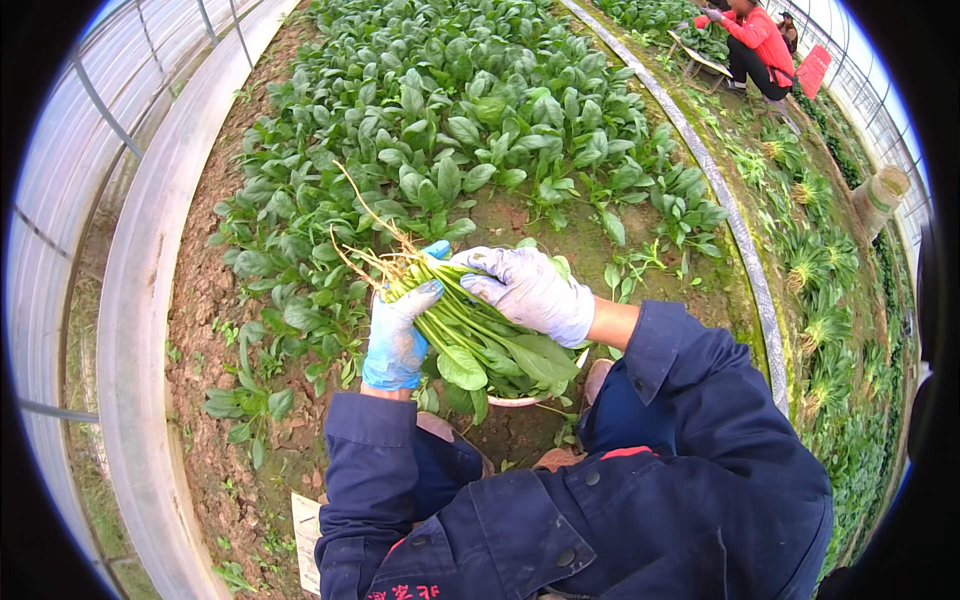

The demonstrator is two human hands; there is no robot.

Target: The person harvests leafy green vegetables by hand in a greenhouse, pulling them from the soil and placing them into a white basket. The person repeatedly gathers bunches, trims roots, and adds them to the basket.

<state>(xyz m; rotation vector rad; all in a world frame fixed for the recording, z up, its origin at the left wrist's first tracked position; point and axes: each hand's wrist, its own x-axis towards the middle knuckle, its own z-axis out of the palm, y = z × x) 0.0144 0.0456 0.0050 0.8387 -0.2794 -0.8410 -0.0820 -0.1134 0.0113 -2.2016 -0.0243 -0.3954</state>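
Note:
My left hand (399, 330), in a blue glove, is closed round the root end of a bunch of spinach (480, 337). Pale brown roots stick out past its fingers to the upper left, and the leaves hang to the lower right. On the upper side of the stems lies my right hand (529, 292), in a whitish, soiled glove; its fingers are bent against the stems, and whether they grip any is hidden. Below the leaves shows the white rim of a container (514, 402), between my feet; the bunch covers most of it.
Growing spinach (450, 112) fills the bed ahead. A grey strip (712, 165) edges it at the right; beyond lie several spinach bunches (825, 330). A person in red (757, 37) crouches at the upper right. Plastic greenhouse sheeting (150, 262) runs along the left.

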